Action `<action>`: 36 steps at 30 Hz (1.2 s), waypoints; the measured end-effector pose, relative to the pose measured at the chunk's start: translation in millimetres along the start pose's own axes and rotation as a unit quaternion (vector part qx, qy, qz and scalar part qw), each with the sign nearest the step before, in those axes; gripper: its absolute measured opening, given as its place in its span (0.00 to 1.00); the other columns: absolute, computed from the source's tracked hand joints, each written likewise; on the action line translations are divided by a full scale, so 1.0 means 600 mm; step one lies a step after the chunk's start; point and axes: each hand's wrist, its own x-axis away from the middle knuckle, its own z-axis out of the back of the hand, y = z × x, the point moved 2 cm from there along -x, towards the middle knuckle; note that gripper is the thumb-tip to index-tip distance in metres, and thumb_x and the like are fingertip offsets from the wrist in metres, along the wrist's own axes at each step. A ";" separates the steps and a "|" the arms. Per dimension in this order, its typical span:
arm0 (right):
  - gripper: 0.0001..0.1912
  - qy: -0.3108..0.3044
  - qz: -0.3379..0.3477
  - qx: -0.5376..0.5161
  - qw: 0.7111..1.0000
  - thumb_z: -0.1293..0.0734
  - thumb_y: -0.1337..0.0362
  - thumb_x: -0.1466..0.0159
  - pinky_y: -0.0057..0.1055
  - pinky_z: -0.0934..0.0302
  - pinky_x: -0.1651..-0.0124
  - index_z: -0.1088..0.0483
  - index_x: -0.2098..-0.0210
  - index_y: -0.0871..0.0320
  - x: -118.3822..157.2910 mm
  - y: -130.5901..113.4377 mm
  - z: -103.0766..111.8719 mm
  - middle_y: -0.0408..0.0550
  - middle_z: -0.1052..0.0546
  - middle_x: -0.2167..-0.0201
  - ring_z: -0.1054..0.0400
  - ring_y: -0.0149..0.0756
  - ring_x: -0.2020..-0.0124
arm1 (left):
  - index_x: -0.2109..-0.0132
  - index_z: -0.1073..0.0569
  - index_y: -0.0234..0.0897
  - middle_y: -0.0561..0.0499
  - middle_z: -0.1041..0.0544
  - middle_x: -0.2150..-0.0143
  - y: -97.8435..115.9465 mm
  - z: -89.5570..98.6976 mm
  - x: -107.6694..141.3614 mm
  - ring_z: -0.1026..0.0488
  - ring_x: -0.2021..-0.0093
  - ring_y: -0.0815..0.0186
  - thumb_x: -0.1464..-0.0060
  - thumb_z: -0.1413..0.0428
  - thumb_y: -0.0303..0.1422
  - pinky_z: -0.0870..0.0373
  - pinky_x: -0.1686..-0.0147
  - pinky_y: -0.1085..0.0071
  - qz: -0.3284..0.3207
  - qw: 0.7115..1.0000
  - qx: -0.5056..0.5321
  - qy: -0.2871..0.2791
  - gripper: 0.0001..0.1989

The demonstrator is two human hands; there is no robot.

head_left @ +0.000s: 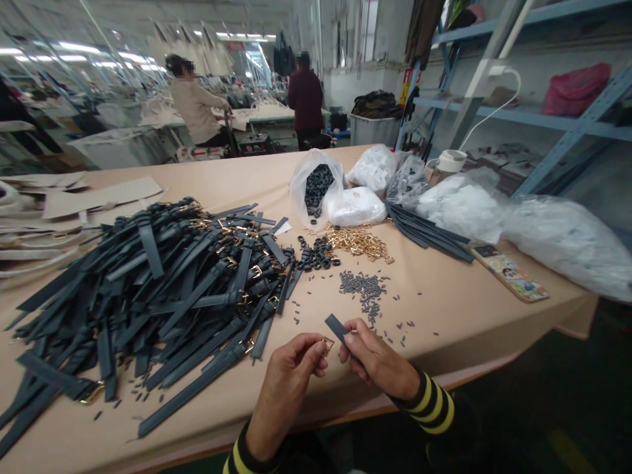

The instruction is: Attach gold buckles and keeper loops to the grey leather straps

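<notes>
Left grip (292, 368), I see, pinches a gold buckle (328, 343) at its two o'clock; right grip (378, 355) clasps a strap (336, 326) jutting toward ten.

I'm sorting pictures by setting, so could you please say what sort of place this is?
Probably a factory workshop, judging by the heap of dark buckled straps, the pile of gold-coloured buckles and the blue shelving.

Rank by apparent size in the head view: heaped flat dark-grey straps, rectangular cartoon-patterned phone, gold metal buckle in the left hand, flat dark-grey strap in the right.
Strap heap
Phone
Held strap, visible part only
Held buckle
</notes>
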 end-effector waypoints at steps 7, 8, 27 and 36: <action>0.04 -0.083 0.004 -0.031 0.996 0.42 0.66 0.38 0.22 0.43 0.75 0.39 0.67 0.61 0.014 0.017 0.010 0.42 0.32 0.74 0.38 0.24 0.79 | 0.63 0.25 0.35 0.53 0.28 0.72 0.029 -0.008 0.003 0.30 0.75 0.69 0.50 0.45 0.34 0.31 0.74 0.73 -0.013 1.000 -0.010 -0.017 0.09; 0.05 -0.099 0.011 -0.056 0.994 0.41 0.65 0.39 0.22 0.43 0.74 0.38 0.66 0.61 0.016 0.019 0.011 0.43 0.31 0.73 0.37 0.23 0.79 | 0.64 0.25 0.35 0.53 0.28 0.72 0.030 -0.007 0.001 0.30 0.75 0.69 0.51 0.45 0.34 0.31 0.74 0.74 -0.018 1.000 -0.011 -0.008 0.09; 0.05 0.001 0.041 -0.076 0.996 0.39 0.66 0.41 0.18 0.46 0.84 0.43 0.66 0.57 0.028 0.022 0.002 0.41 0.29 0.74 0.41 0.21 0.85 | 0.68 0.34 0.33 0.57 0.32 0.78 -0.030 -0.069 0.006 0.39 0.80 0.78 0.53 0.41 0.33 0.43 0.81 0.84 0.118 0.949 0.290 -0.043 0.09; 0.03 -0.007 0.086 0.031 0.996 0.41 0.69 0.40 0.20 0.44 0.79 0.37 0.67 0.58 0.035 0.002 0.009 0.37 0.33 0.79 0.39 0.22 0.84 | 0.67 0.31 0.35 0.55 0.31 0.74 -0.005 -0.050 0.010 0.35 0.71 0.69 0.51 0.45 0.35 0.38 0.70 0.76 0.016 0.995 0.081 -0.059 0.07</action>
